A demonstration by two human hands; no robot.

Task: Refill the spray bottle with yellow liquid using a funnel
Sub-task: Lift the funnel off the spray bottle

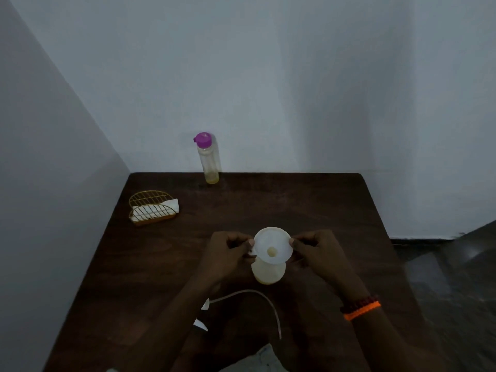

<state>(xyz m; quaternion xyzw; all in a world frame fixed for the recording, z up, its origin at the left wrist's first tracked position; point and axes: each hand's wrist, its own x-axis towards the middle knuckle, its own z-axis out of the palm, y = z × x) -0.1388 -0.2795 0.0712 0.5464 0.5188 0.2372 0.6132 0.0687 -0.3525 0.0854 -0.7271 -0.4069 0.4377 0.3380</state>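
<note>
A white funnel (pixel 273 248) sits in the neck of a translucent spray bottle (pixel 268 274) that holds yellow liquid, near the middle of the dark wooden table (pixel 308 205). My left hand (pixel 228 251) pinches the funnel's left rim. My right hand (pixel 316 249) pinches its right rim. The spray head with its curved white dip tube (pixel 257 299) lies on the table just in front of the bottle, partly hidden by my left forearm. A tall clear bottle (pixel 209 159) with a purple cap stands at the table's far edge, with a little yellow liquid at its bottom.
A gold wire napkin holder (pixel 151 208) with white napkins stands at the far left of the table. Pale walls close in behind and on the left. The floor drops away past the table's right edge. An orange band is on my right wrist (pixel 361 308).
</note>
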